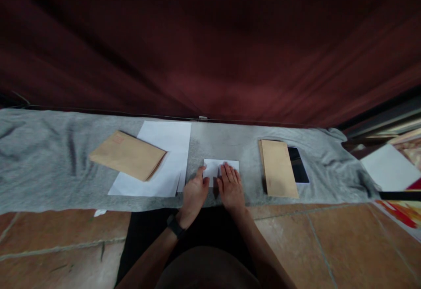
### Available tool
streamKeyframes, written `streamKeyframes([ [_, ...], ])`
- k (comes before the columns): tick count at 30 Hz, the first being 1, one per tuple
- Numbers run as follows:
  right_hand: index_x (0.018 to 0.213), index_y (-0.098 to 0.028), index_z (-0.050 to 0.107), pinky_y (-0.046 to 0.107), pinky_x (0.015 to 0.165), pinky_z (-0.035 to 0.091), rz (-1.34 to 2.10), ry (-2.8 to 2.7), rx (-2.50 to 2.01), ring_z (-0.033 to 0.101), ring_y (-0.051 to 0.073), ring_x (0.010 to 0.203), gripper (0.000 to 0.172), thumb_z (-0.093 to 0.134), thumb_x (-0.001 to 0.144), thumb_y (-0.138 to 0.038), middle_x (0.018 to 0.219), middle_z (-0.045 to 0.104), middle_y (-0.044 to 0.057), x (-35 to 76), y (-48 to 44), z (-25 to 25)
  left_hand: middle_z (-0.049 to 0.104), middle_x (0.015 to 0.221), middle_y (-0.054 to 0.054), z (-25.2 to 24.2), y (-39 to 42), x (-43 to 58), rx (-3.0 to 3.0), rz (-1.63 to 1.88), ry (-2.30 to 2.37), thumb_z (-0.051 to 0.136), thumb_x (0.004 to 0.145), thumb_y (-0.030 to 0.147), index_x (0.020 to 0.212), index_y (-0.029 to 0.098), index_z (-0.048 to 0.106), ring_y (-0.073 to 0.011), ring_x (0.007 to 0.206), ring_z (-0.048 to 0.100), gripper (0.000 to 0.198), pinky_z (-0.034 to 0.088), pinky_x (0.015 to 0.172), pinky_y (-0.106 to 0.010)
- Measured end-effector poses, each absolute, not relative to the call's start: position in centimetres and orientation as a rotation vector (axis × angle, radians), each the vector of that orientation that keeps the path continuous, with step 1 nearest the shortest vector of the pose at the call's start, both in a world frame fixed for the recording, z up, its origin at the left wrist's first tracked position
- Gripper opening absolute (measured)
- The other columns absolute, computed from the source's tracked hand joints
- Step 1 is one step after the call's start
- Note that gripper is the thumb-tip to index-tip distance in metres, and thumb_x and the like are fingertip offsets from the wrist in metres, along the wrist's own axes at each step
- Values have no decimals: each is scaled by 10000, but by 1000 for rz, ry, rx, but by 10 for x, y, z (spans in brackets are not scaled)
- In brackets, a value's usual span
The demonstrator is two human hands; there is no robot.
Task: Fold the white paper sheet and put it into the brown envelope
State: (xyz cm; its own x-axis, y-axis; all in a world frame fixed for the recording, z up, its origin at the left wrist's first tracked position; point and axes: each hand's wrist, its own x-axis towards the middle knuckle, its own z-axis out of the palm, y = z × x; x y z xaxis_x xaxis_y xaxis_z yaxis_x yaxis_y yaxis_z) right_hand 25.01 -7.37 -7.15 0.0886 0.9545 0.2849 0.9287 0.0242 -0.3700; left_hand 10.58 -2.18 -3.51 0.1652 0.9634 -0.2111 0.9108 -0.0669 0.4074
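Note:
A small folded sheet of white paper point(213, 166) lies on the grey cloth straight in front of me. My left hand point(194, 192) touches its left edge, with the index finger stretched out and the thumb apart from it; the other fingers are partly hidden. Across the paper's right half rests my right hand point(231, 189), flat with fingers extended, covering part of the sheet. Neither hand grips anything.
Left of my hands, brown envelopes point(128, 154) lie over large white sheets point(173, 137). To the right, another stack of brown envelopes point(279, 168) partly covers a dark-screened device point(297, 164). A dark red curtain point(210, 52) hangs behind the grey cloth point(226, 140).

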Motion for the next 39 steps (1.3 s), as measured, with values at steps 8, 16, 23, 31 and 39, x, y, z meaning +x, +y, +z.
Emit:
streamKeyframes([
  [8, 1566, -129, 365, 461, 1231, 251, 25, -1953, -2033, 330, 260, 1501, 534, 376, 1049, -262, 1623, 357, 133, 251, -77, -77, 686, 1280, -151, -35, -27, 120, 2486, 398, 1522, 392, 1026, 262, 1337, 138, 598, -289, 1198, 638, 393, 474, 1048, -451],
  [16, 1591, -136, 303, 441, 1237, 214, -54, -1955, -2080, 298, 236, 1513, 576, 355, 1021, -200, 1635, 343, 113, 259, -80, -87, 357, 1631, -125, -61, -24, 135, 2654, 381, 1194, 328, 1048, 471, 1550, 99, 351, -231, 1537, 265, 625, 221, 1266, -439],
  [23, 1586, -95, 302, 462, 1222, 231, -113, -1861, -2156, 352, 268, 1488, 559, 312, 1063, -293, 1607, 385, 151, 270, -82, -86, 300, 1651, -141, -68, -20, 126, 2712, 326, 1251, 348, 1039, 486, 1556, 93, 341, -244, 1553, 212, 650, 168, 1273, -456],
  [31, 1579, -101, 328, 486, 1209, 250, -163, -1796, -2226, 389, 300, 1462, 569, 257, 1082, -367, 1596, 403, 148, 293, -91, -91, 268, 1667, -126, -61, -21, 124, 2704, 283, 1293, 424, 1020, 455, 1562, 197, 356, -273, 1546, 236, 605, 178, 1260, -495],
  [39, 1541, -140, 409, 505, 1166, 304, -104, -1730, -2238, 400, 307, 1440, 527, 295, 1068, -341, 1577, 433, 163, 308, -97, -87, 294, 1654, -146, -57, -22, 126, 2674, 334, 1290, 454, 1014, 446, 1540, 233, 399, -293, 1537, 261, 570, 198, 1247, -518],
])
